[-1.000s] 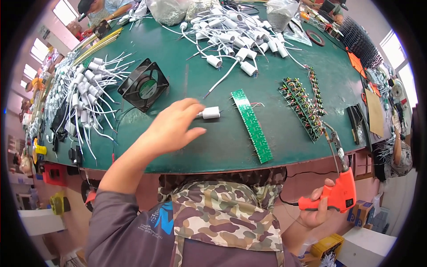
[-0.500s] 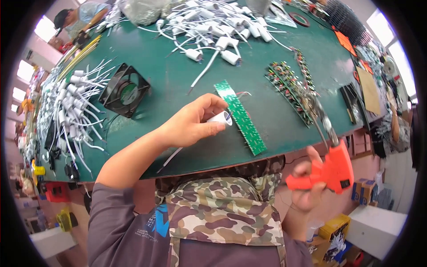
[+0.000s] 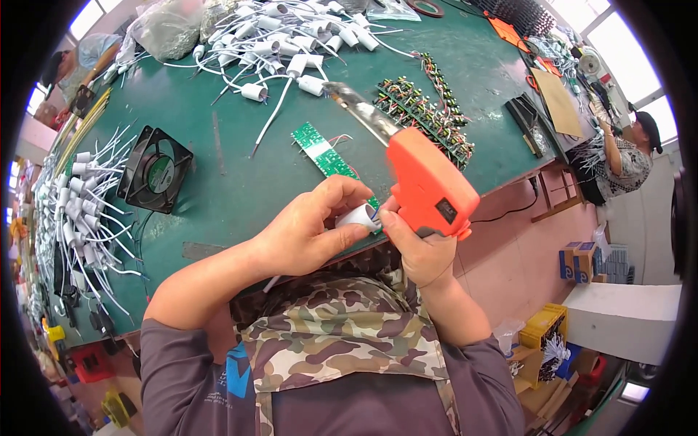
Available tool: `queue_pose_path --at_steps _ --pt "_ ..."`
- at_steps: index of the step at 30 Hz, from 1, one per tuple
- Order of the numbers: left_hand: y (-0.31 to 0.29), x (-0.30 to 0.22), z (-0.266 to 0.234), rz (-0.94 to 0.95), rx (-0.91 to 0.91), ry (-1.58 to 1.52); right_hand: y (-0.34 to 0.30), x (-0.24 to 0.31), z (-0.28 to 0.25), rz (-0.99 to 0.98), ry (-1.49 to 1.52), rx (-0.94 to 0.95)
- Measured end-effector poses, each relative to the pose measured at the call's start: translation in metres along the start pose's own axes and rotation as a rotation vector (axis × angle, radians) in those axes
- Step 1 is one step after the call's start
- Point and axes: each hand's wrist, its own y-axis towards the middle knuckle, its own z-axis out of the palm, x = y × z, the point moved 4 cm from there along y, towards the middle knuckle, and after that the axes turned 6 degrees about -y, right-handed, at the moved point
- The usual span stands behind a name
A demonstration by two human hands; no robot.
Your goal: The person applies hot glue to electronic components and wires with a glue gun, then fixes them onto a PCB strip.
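Table stretched green around the board, with the fan to the board's left. Right of the board, the gun sat gripped in the right hand, nozzle pointing away. The left hand was closed around the cap, over the board's near end. The step seemed to be readying the wires at the cap's mouth; I couldn't tell whether the right fingertips pinched them. The next move called for a steady cap and the nozzle kept clear.

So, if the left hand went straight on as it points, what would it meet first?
Probably the right hand, close ahead; the green circuit board seems to lie lower, though depth is unclear.
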Motion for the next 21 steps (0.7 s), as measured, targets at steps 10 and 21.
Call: queue_pose_path --at_steps 10,21 --pt "-0.010 0.013 0.000 0.003 -0.094 -0.521 -0.005 -0.015 0.012 0.005 0.288 -0.180" --pt "-0.003 0.002 -0.001 -0.024 -0.024 -0.035 0.003 -0.006 0.009 -0.023 0.090 -0.001"
